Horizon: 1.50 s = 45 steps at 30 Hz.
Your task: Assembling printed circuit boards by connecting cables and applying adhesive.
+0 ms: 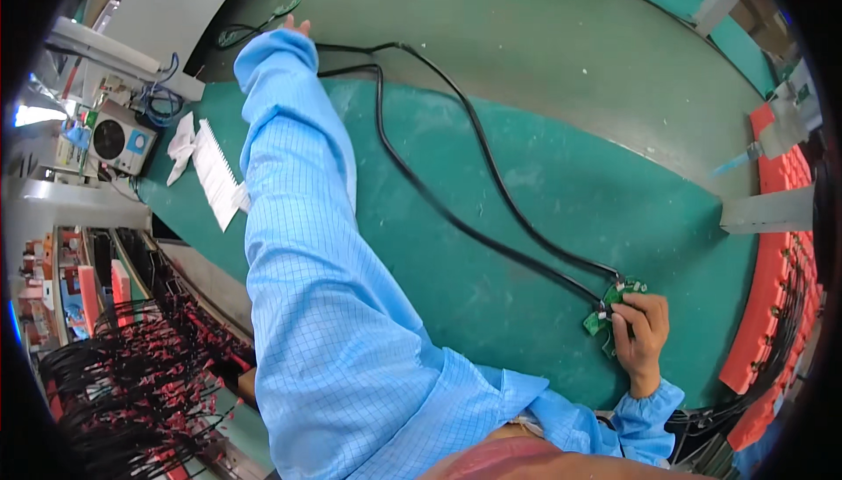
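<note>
Near the table's right front, my right hand (642,333) pinches a small green circuit board (597,322) between thumb and fingers. Beside it, at the fingertips, is more green board with white connectors. Two black cables (478,133) run from there in long curves to the far left. My left arm stretches out to that side, over the grey-green strip beyond the table. Only some fingers of my left hand (298,26) show past the blue sleeve; they look extended and apart. Just beyond them lies another green board (286,8) by a loop of black cable (235,35).
A white spiral-bound booklet (216,173) and crumpled white cloth (181,148) lie at the table's left, by a boxy device (121,139). Lower left, a rack holds many black-and-red leads (140,375). Red-orange foam strips (752,340) holding cables line the right edge, near a metal post (767,212).
</note>
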Tool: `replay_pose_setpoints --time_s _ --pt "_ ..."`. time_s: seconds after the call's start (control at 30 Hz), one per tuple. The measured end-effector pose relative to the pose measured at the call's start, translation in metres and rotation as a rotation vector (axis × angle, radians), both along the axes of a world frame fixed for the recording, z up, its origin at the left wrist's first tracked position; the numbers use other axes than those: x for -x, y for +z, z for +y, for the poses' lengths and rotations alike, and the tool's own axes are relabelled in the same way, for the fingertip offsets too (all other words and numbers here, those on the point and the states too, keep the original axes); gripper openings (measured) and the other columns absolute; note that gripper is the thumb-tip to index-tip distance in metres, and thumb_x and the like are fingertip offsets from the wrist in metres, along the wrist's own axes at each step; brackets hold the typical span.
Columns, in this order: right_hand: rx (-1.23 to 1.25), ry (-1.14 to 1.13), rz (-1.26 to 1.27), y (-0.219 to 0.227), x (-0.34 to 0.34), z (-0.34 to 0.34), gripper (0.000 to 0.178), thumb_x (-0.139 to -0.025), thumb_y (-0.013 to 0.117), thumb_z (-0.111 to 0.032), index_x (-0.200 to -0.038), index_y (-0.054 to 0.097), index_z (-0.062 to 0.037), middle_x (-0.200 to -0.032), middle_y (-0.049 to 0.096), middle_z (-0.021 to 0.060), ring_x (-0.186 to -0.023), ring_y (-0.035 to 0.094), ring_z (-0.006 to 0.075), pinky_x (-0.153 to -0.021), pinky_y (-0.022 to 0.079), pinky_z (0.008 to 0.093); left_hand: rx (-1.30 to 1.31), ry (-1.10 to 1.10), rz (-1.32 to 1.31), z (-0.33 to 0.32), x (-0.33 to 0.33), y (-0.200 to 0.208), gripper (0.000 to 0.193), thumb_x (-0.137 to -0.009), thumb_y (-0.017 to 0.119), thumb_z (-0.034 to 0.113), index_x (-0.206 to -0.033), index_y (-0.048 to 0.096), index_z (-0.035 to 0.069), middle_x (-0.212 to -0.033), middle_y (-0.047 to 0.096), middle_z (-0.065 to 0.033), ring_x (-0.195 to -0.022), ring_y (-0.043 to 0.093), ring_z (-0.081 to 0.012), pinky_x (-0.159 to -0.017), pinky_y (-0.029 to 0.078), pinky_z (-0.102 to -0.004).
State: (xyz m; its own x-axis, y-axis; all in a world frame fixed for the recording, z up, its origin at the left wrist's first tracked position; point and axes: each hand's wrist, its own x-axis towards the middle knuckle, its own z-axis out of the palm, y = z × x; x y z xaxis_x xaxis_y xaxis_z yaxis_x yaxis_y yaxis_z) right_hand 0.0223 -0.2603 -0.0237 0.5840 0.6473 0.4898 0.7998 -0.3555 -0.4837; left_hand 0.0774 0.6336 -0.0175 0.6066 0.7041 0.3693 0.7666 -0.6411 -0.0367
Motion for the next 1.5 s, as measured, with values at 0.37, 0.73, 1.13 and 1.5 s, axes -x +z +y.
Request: replay_pose_setpoints --time_s 0.37,0.73,1.13,1.5 --pt "0.148 -0.102 0.011 -0.002 -0.006 0.01 0.017 -0.069 0.07 0.0 -0.083 0.062 -0.0037 -0.091 0.059 0.0116 -0.081 0.056 0.0282 -0.066 0.046 0.0363 0.198 0.154 0.16 -0.184 -0.04 0.006 0.036 -0.09 0.05 0.026 -0.123 0.056 0.015 -0.124 0.058 -0.0126 -0.112 0.056 -0.0314 -0.098 0.042 -0.0398" --pt "0.075 -0.097 0.001 -0.003 -0.004 0.013 0.016 -0.069 0.071 -0.002 -0.082 0.062 -0.0052 -0.088 0.058 0.0099 -0.077 0.054 0.0285 -0.066 0.042 0.0381 1.765 -0.899 -1.068 -0.234 -0.112 0.127 0.026 -0.082 0.064 0.019 -0.105 0.064 0.007 -0.094 0.067 -0.0104 -0.087 0.064 -0.0233 -0.078 0.053 -0.0344" --pt "-0.225 -0.109 0.109 0.0 0.0 -0.008 0.037 -0.082 0.063 -0.003 -0.116 0.052 -0.0008 -0.119 0.054 0.0144 -0.096 0.056 0.0234 -0.085 0.046 0.0343 1.863 -1.236 -0.624 -0.642 -0.041 0.09 0.021 -0.079 0.065 0.007 -0.099 0.065 0.0 -0.096 0.067 -0.012 -0.086 0.065 -0.02 -0.079 0.052 -0.0315" --pt "-0.483 -0.301 0.526 0.014 -0.061 -0.017 0.05 -0.084 0.067 -0.013 -0.13 0.048 -0.002 -0.108 0.063 0.0064 -0.088 0.06 0.0111 -0.078 0.049 0.0242 1.946 -1.274 -0.348 -0.75 -0.021 0.018 0.022 -0.087 0.06 0.006 -0.107 0.061 -0.002 -0.101 0.064 -0.013 -0.094 0.063 -0.0208 -0.087 0.051 -0.0317"
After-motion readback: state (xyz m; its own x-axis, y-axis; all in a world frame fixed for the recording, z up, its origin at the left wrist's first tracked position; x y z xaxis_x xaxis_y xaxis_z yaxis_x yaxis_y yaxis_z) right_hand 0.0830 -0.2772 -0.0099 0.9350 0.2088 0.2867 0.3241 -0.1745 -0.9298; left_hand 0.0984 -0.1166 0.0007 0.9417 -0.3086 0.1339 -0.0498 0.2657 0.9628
